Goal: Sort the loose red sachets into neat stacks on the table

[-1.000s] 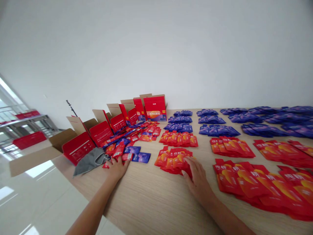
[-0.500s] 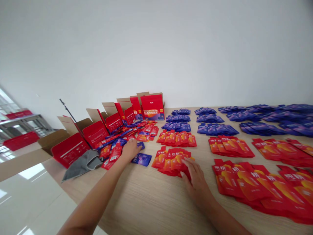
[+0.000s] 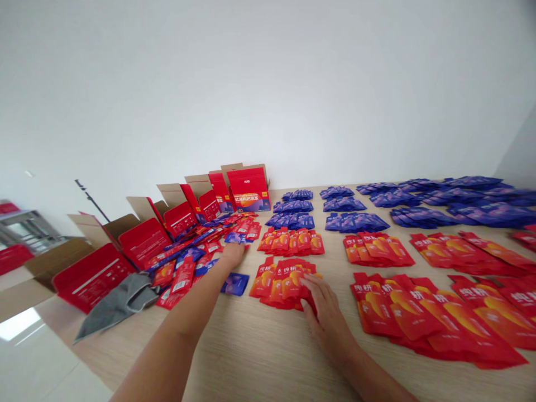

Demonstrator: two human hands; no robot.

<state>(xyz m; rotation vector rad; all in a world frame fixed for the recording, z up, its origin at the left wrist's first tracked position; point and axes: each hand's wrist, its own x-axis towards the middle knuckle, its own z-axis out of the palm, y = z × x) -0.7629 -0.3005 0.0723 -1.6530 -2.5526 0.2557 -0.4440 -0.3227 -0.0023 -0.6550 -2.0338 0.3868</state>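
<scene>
My left hand (image 3: 233,254) is closed at the edge of the mixed sachet heap, with its fingertips at a blue sachet (image 3: 236,238). The hand itself partly hides its grip. Just below it another blue sachet (image 3: 235,284) lies flat on the table. My right hand (image 3: 321,301) rests with parted fingers on the right side of a fanned pile of red sachets (image 3: 276,282). Its thumb is apart from the index finger at the pile's near edge. Behind that pile lies a second fan of red sachets (image 3: 291,242).
Open red cartons (image 3: 144,243) line the table's left side, behind loose red and blue sachets (image 3: 184,273). A grey cloth (image 3: 119,301) lies at the left edge. Fanned red piles (image 3: 431,318) cover the right, with blue piles (image 3: 355,222) behind, before a white wall.
My left hand has moved rightward and a little farther over the table, with a blue sachet now at its fingertips. The right hand stays on the red pile. The view has turned slightly right.
</scene>
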